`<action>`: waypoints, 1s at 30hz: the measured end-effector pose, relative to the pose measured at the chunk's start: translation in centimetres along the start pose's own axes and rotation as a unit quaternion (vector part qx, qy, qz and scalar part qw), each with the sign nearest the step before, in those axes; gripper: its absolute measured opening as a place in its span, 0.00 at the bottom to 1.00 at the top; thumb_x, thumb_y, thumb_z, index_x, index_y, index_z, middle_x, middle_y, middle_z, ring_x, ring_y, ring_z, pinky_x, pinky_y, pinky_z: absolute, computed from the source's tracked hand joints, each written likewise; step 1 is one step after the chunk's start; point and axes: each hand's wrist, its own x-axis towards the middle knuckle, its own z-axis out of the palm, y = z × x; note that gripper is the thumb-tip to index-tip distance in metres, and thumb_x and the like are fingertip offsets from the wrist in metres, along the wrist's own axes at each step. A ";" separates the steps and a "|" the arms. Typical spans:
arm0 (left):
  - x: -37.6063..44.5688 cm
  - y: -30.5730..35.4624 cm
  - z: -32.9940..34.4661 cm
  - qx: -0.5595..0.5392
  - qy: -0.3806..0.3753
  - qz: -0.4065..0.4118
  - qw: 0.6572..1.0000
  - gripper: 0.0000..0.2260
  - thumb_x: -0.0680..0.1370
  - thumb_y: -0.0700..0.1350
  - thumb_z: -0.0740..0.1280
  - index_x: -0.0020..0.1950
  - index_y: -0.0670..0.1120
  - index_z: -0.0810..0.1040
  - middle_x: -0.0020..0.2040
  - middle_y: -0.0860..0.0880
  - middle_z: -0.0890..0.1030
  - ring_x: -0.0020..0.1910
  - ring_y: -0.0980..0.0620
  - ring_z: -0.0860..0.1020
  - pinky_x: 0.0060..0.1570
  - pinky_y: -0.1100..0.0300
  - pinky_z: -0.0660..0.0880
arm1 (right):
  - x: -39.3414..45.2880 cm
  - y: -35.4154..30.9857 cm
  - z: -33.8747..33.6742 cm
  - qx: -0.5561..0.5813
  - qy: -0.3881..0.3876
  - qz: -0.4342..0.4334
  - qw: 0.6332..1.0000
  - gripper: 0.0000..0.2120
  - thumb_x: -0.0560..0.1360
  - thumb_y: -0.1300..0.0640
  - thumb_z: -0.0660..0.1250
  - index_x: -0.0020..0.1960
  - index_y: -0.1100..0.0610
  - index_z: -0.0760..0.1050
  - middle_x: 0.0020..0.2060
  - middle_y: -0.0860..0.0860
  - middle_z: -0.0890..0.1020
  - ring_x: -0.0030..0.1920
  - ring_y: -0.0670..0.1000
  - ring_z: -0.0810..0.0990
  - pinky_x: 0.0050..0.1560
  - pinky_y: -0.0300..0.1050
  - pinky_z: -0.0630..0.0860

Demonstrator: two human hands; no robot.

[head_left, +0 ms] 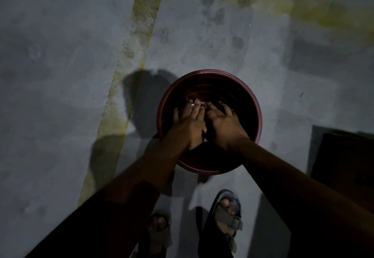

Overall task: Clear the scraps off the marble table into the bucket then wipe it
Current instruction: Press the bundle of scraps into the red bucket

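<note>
Dark red round bucket point(255, 104) on grey floor, left hand point(187, 125) and right hand point(223, 124) inside, each grip's state unclear

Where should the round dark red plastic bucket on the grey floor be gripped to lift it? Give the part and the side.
Probably grip the round dark red plastic bucket by its rolled rim, from above, at two opposite sides. No handle shows, it stands upright with its mouth open, and the rim's left and right arcs are bare; the left hand and right hand now reach inside it.
</note>
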 end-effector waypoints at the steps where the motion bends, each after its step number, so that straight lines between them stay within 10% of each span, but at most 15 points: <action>1: -0.5 0.2 -0.1 0.036 0.003 0.006 0.999 0.40 0.80 0.56 0.64 0.82 0.48 0.42 0.83 0.49 0.39 0.81 0.46 0.37 0.76 0.39 0.41 | -0.2 -0.1 0.0 -0.038 -0.028 0.010 0.999 0.43 0.76 0.45 0.69 0.83 0.51 0.49 0.83 0.53 0.50 0.82 0.62 0.44 0.80 0.65 0.49; 20: -24.4 8.5 -15.5 0.101 0.206 0.043 0.972 0.33 0.77 0.54 0.67 0.79 0.46 0.62 0.79 0.44 0.64 0.79 0.43 0.59 0.75 0.45 0.58 | -23.1 -11.1 -16.8 -0.007 0.129 0.069 0.989 0.39 0.76 0.37 0.37 0.82 0.52 0.56 0.83 0.54 0.55 0.83 0.57 0.49 0.79 0.63 0.48; 30: -47.1 22.0 -29.8 0.211 0.279 0.226 0.909 0.31 0.80 0.56 0.60 0.80 0.44 0.60 0.80 0.42 0.60 0.79 0.42 0.58 0.77 0.44 0.55 | -52.0 -18.2 -29.3 0.014 0.288 0.179 0.941 0.32 0.84 0.37 0.46 0.83 0.51 0.55 0.83 0.53 0.55 0.83 0.55 0.51 0.80 0.64 0.50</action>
